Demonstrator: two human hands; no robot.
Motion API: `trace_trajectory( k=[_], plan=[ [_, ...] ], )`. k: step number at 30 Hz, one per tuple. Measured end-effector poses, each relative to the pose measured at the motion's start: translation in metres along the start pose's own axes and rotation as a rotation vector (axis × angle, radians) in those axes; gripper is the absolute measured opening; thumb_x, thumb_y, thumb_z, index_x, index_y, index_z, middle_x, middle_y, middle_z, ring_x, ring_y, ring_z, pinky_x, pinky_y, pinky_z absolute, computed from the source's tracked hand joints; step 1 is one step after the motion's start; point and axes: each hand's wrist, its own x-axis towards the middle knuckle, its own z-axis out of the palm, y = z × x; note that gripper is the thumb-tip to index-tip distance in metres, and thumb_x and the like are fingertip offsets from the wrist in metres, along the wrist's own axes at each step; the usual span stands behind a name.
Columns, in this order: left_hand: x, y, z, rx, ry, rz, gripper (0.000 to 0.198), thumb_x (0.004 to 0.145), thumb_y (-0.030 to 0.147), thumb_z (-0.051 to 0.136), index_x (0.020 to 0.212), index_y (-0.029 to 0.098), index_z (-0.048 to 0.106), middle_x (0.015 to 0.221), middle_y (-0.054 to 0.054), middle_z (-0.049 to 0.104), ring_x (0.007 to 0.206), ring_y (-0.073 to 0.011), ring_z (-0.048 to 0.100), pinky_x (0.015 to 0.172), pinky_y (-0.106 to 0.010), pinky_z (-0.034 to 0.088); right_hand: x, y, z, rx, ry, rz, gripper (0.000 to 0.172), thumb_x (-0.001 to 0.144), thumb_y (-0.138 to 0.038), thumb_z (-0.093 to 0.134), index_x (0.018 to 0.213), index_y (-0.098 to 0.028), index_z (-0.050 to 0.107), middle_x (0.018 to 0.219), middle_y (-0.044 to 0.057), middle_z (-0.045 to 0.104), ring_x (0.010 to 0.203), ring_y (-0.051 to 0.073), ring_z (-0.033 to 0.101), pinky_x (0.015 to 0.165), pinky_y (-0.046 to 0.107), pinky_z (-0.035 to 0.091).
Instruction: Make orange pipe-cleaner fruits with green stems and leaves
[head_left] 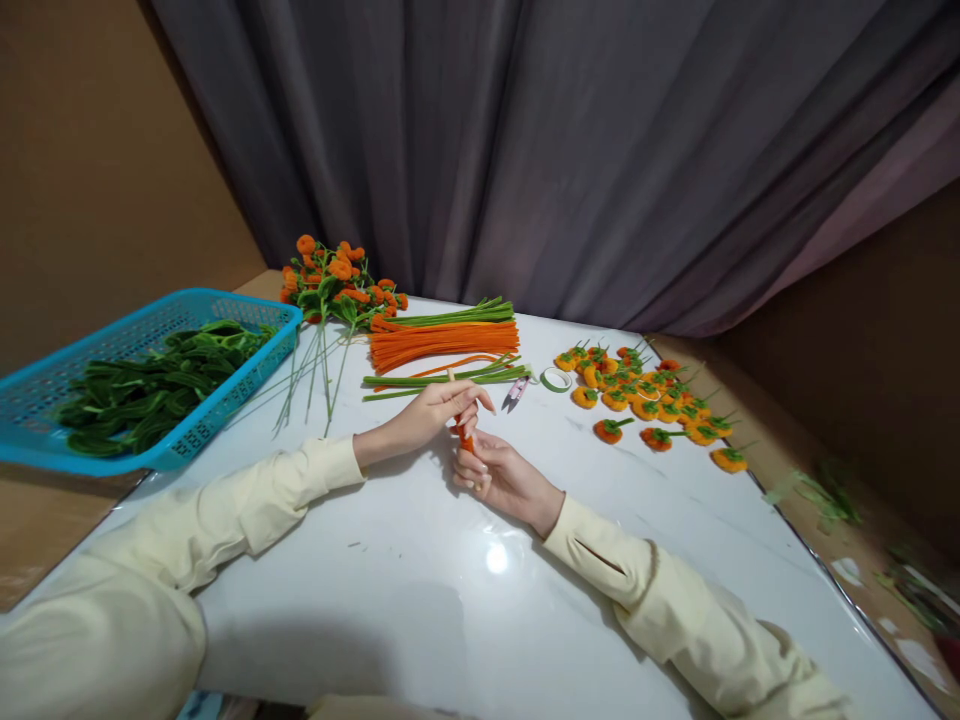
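Right grip (506, 475) is closed around an orange piece (466, 437), which stands roughly upright above the tabletop (360, 600), between the two forearms. Left grip (439, 408) bends over the upper end; the fingers overlap there, so I cannot tell whether they pinch the piece or only touch it. A pale tip (451, 375) shows just above the left knuckles, and what it joins is hidden.

Little of the piece shows outside the fingers, so slackening on the right could let it slip or twist; squeezing too hard might crush it if it is as soft as it looks. Green stems (420, 381) lie just beyond the left fingers, where a careless sweep could scatter them or knock the snips (514, 394), whose blades point toward the person. Beside those lies the tape (556, 379), which might roll if tipped. Flower heads (645, 400) reach the right edge, and an outward swing of that arm could push the outermost off. The basket (285, 330) seems to overhang the left edge; an elbow bump could tip it.
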Motion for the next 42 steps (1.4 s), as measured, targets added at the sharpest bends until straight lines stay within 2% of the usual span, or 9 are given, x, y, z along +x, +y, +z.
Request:
trace_trajectory(
  k=[8, 13, 18, 24, 30, 37, 42],
  plan=[
    [0.0, -0.004, 0.001, -0.03, 0.033, -0.011, 0.03, 0.087, 0.043, 0.048, 0.085, 0.014, 0.057, 0.061, 0.004, 0.042, 0.059, -0.0104, 0.043, 0.06, -0.023, 0.035, 0.0, -0.001, 0.002, 0.01, 0.029, -0.013, 0.012, 0.085, -0.017, 0.052, 0.08, -0.02, 0.042, 0.05, -0.009, 0.029, 0.044, 0.008, 0.018, 0.052, 0.022, 0.025],
    [0.002, -0.007, -0.002, -0.11, 0.044, -0.016, 0.028, 0.088, 0.04, 0.049, 0.086, 0.014, 0.058, 0.06, 0.004, 0.04, 0.058, -0.0099, 0.042, 0.058, -0.022, 0.034, 0.001, -0.001, 0.002, 0.009, 0.034, -0.044, 0.013, 0.086, -0.02, 0.052, 0.079, -0.02, 0.041, 0.05, -0.009, 0.031, 0.044, 0.008, 0.015, 0.051, 0.022, 0.023],
    [0.004, -0.012, -0.005, -0.177, 0.053, -0.039, 0.027, 0.088, 0.039, 0.05, 0.085, 0.013, 0.057, 0.061, 0.002, 0.047, 0.057, -0.0093, 0.045, 0.059, -0.022, 0.037, 0.0, -0.002, 0.002, -0.013, 0.01, -0.061, 0.012, 0.085, -0.022, 0.056, 0.083, -0.02, 0.044, 0.05, -0.009, 0.032, 0.044, 0.007, 0.014, 0.05, 0.021, 0.022],
    [0.005, -0.022, -0.007, -0.406, 0.002, -0.155, 0.022, 0.085, 0.033, 0.056, 0.079, 0.012, 0.056, 0.057, 0.004, 0.041, 0.05, -0.0059, 0.041, 0.047, -0.016, 0.032, 0.001, -0.001, 0.001, -0.045, -0.032, -0.011, 0.016, 0.084, -0.024, 0.059, 0.08, -0.018, 0.045, 0.05, -0.007, 0.04, 0.043, 0.007, 0.025, 0.05, 0.022, 0.023],
    [0.008, -0.04, -0.014, -0.463, -0.035, -0.21, 0.022, 0.084, 0.034, 0.056, 0.081, 0.012, 0.056, 0.059, 0.002, 0.044, 0.05, -0.0079, 0.044, 0.043, -0.017, 0.034, 0.004, -0.001, -0.009, -0.059, -0.027, 0.044, 0.021, 0.081, -0.029, 0.064, 0.076, -0.014, 0.05, 0.053, -0.005, 0.047, 0.046, 0.007, 0.037, 0.05, 0.021, 0.028],
    [0.01, -0.043, -0.017, -0.45, -0.06, -0.221, 0.024, 0.082, 0.036, 0.058, 0.082, 0.012, 0.058, 0.061, 0.0, 0.049, 0.051, -0.01, 0.048, 0.044, -0.02, 0.038, 0.005, -0.009, -0.016, -0.09, -0.043, 0.139, 0.027, 0.075, -0.032, 0.071, 0.081, -0.011, 0.056, 0.062, -0.001, 0.055, 0.051, 0.007, 0.044, 0.047, 0.02, 0.032],
    [0.009, -0.045, -0.018, -0.422, -0.06, -0.201, 0.023, 0.083, 0.033, 0.059, 0.083, 0.01, 0.062, 0.072, -0.005, 0.058, 0.064, -0.013, 0.056, 0.057, -0.022, 0.043, 0.004, -0.011, -0.018, -0.076, -0.056, 0.148, 0.027, 0.073, -0.03, 0.074, 0.082, -0.009, 0.058, 0.064, -0.001, 0.058, 0.05, 0.005, 0.044, 0.047, 0.019, 0.034]
  ],
)
